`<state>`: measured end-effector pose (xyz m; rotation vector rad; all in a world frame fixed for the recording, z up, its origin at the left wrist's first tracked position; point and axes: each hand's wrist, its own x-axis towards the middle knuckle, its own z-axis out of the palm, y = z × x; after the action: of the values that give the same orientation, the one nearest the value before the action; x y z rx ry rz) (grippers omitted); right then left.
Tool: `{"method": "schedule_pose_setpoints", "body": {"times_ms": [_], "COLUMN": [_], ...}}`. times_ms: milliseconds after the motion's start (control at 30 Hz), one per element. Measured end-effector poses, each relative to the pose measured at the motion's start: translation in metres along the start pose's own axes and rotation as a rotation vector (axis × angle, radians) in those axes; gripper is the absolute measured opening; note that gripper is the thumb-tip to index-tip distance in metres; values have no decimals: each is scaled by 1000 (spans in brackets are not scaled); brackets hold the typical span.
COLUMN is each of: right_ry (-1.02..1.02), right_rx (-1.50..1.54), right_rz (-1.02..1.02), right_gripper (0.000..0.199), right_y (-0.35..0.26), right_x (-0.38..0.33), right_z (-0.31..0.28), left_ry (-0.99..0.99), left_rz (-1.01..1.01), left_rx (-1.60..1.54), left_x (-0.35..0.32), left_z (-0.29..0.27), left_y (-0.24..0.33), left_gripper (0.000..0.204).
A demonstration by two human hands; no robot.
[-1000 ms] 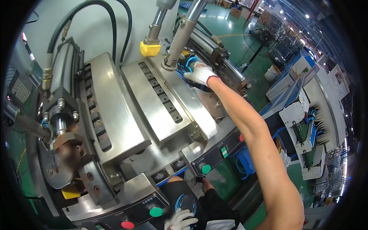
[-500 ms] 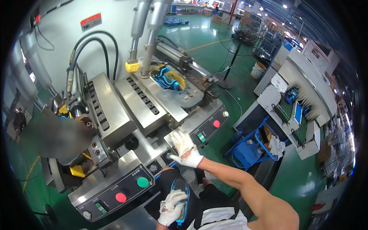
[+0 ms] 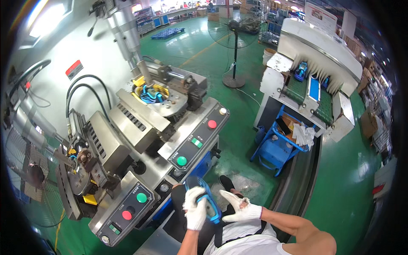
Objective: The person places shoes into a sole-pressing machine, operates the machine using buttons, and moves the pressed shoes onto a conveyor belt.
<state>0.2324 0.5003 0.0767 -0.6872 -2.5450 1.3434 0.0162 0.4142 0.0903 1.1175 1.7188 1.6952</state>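
Note:
My left hand [image 3: 195,209], in a white glove, grips a blue shoe sole [image 3: 207,200] with a dark middle, held close to my body. My right hand [image 3: 240,208], also gloved, lies open-fingered against the sole's right edge. A second blue sole piece [image 3: 148,94] sits in the yellow-rimmed mould on the round plate of the press machine [image 3: 136,127] ahead of me on the left. The machine's slanted control panels carry green [image 3: 182,160] and red [image 3: 212,123] buttons.
A conveyor machine [image 3: 316,55] with blue parts on its green belt stands at the right. Below it a blue cart [image 3: 278,146] holds white gloves. A standing fan [image 3: 234,38] is on the green floor behind. Black hoses [image 3: 85,87] loop beside the press.
My right hand has drawn back from the machine's far mould to my body and now meets the sole in my left hand. The view has swung right, showing the conveyor.

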Motion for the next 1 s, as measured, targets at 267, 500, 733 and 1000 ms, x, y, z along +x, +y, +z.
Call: {"method": "schedule_pose_setpoints", "body": {"times_ms": [267,500,733,1000], "right_ry": [971,1667,1924,1404], "right_rx": [-191,420,-138,-436], "right_rz": [77,71,460,1186], "right_gripper": [111,44,75,103], "right_y": [8,55,214,348], "right_x": [-39,-92,-125,-199], "right_z": [-58,-175,-404,-591], "left_ry": [-487,-783,-681,-474], "left_rz": [481,858,219,-119], "left_rx": [-61,11,271,415], "left_x": [44,34,-4,-39], "left_z": [167,202,130,70], "left_y": [110,155,40,-6], "left_gripper": [48,48,43,37]}}
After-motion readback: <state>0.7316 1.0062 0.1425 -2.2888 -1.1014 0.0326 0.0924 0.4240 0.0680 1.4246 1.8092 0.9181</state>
